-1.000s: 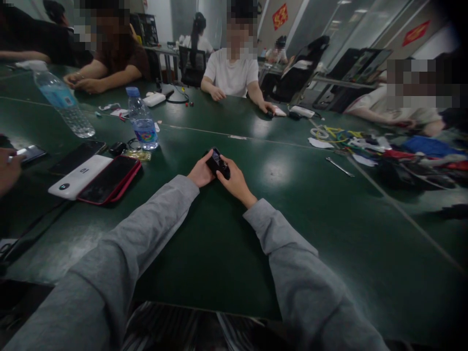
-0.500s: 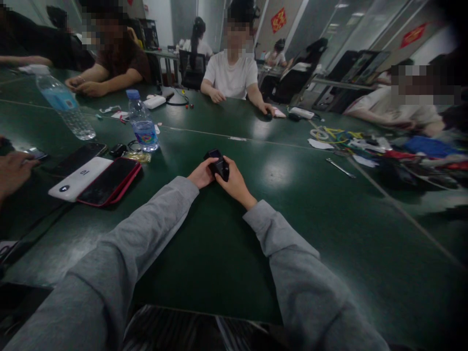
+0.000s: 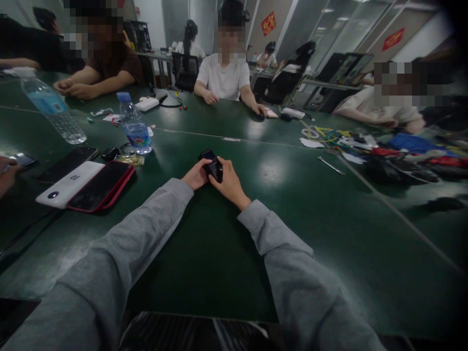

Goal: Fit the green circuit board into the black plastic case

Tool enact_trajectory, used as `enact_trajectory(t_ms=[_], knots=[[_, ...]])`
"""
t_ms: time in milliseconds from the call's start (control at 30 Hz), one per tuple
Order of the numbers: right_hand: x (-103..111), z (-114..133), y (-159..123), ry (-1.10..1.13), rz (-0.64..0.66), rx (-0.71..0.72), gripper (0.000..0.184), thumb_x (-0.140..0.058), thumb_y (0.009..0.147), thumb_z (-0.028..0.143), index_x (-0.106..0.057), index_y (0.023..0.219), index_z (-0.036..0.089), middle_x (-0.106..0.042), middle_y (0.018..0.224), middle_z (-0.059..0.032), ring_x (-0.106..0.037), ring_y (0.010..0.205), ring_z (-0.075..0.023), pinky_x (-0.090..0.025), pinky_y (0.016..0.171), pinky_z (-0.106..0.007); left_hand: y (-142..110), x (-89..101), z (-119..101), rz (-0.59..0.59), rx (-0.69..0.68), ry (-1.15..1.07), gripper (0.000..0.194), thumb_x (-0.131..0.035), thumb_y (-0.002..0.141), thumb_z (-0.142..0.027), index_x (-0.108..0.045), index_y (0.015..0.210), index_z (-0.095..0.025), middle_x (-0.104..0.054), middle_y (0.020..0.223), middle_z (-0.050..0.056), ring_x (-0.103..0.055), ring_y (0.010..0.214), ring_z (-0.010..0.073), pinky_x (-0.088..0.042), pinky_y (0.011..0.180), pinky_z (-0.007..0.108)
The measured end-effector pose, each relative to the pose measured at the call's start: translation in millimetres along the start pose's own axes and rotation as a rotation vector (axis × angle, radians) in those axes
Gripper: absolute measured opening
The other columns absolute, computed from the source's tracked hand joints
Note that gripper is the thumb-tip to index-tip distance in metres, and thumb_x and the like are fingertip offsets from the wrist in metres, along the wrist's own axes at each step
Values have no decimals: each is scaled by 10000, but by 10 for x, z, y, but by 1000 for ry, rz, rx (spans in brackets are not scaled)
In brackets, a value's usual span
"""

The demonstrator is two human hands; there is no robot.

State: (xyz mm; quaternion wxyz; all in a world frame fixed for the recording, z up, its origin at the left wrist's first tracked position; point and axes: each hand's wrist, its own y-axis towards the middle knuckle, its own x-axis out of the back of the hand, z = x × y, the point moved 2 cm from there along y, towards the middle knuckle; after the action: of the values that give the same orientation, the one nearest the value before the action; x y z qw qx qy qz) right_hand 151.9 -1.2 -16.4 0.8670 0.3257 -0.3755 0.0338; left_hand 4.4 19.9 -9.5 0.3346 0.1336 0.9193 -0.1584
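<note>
A small black device (image 3: 211, 165) with a shiny face rests between both of my hands, just above the dark green table (image 3: 204, 253). My left hand (image 3: 195, 176) curls around its left side. My right hand (image 3: 228, 184) wraps its right side, fingers closed on it. Grey sleeves cover both of my forearms. The underside of the device is hidden by my fingers.
To my left lie a white power bank (image 3: 66, 183), a red-cased phone (image 3: 101, 186), a black phone (image 3: 68, 163) and two water bottles (image 3: 133, 124). Another person's hand (image 3: 6, 174) holds a phone at the left edge. Cables and tools (image 3: 351, 144) clutter the right. Several people sit across the table.
The view has shifted slightly, so everything sits a little further left. My hands keep holding the black device in about the same place on the table.
</note>
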Motion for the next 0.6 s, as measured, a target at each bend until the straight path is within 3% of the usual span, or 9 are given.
enact_trajectory(t_ms=[233,333,467,600], knots=[[5,-22,17,79,14,-4,717,-674,891,348,-368,1533,264,-553,1342,-159,-607,1265,-371,-521,1098,-629,2,-16,-15,-36,-4,-13,187,-688,809,-240,-724,975,-162,-758,859,51,-713,981,232,-517,982,355],[-29,-105,37,204,17,-22,719,-742,855,435,-428,1473,241,-559,1380,-168,-580,1317,-365,-470,1153,-628,-2,-15,-23,-44,-15,3,184,-683,804,-232,-729,971,-169,-762,869,47,-714,968,228,-529,939,342],[-62,-222,87,466,88,-187,844,-844,703,655,-517,1346,216,-619,1342,-168,-606,1292,-360,-459,1155,-603,-29,-6,-39,-53,-40,13,194,-672,807,-208,-746,981,-163,-775,913,53,-713,958,214,-528,891,310],[-18,-250,129,730,139,-358,740,-786,732,710,-558,1250,234,-709,1168,-106,-685,1144,-302,-531,1071,-548,-62,-6,-43,-13,-57,-5,216,-668,798,-184,-751,995,-158,-767,890,47,-707,908,192,-521,885,304]])
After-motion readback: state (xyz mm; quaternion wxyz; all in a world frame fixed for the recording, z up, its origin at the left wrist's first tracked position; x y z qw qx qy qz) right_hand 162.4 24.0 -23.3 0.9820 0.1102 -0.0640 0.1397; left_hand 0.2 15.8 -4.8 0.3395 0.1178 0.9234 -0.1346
